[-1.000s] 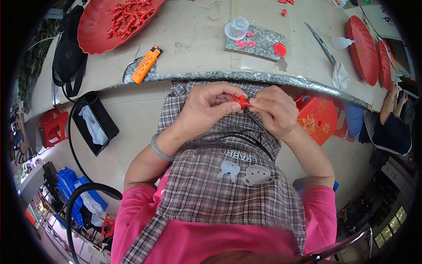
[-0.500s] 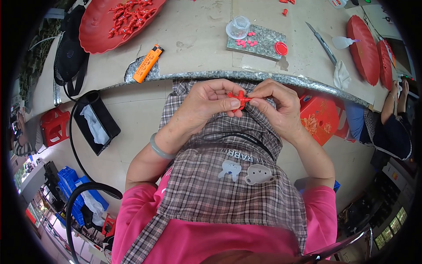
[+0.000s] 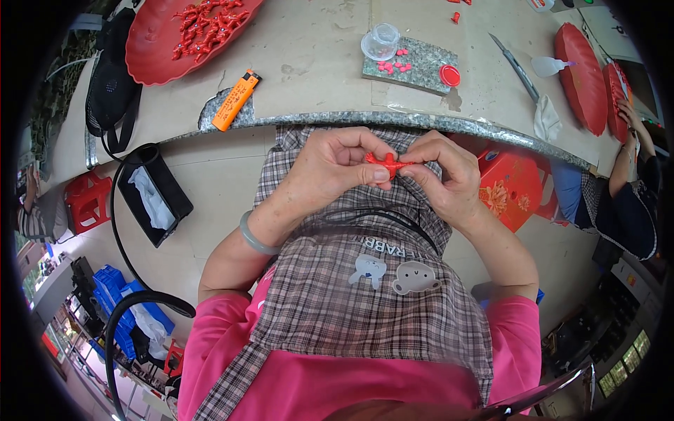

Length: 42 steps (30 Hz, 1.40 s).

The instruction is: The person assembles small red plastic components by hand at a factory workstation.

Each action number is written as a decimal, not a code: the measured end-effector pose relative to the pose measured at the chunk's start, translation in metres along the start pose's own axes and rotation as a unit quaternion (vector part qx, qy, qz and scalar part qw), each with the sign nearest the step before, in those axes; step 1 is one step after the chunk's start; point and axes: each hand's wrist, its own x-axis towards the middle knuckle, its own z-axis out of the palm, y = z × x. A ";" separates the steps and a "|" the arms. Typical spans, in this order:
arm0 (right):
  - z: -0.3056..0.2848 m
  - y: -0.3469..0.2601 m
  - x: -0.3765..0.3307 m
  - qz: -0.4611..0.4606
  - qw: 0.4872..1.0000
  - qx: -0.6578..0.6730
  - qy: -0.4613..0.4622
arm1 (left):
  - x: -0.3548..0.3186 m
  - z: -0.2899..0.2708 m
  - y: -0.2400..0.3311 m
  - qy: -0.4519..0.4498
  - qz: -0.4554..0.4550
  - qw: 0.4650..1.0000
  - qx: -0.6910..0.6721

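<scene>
Red plastic piece (image 3: pixel 387 163) pinched between fingers of left hand (image 3: pixel 335 168), right hand (image 3: pixel 449 179).

Beige counter (image 3: pixel 323 63) across the far side, its grey stone edge curving with the lens. Pale tiled floor (image 3: pixel 210 182) below it. Red plastic stool (image 3: pixel 88 203) at left; red patterned box (image 3: pixel 511 184) under the counter at right. Blue crates (image 3: pixel 116 295) stacked near left. Black open bin (image 3: pixel 151 196) on the floor. Even, diffuse light.

Lighter (image 3: pixel 236 100) lies on table (image 3: pixel 316 63) (left), slab (image 3: pixel 414 67) right.
</scene>
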 end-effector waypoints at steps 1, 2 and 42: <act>0.001 0.000 -0.001 -0.007 1.000 0.003 0.010 | 0.000 0.000 0.000 -0.008 0.009 1.000 0.006; 0.002 0.001 -0.002 -0.006 1.000 0.003 0.009 | -0.001 0.001 0.000 -0.008 0.008 1.000 0.006; -0.007 -0.009 0.002 0.157 0.974 0.159 0.021 | 0.000 0.000 0.002 -0.016 0.027 0.996 -0.089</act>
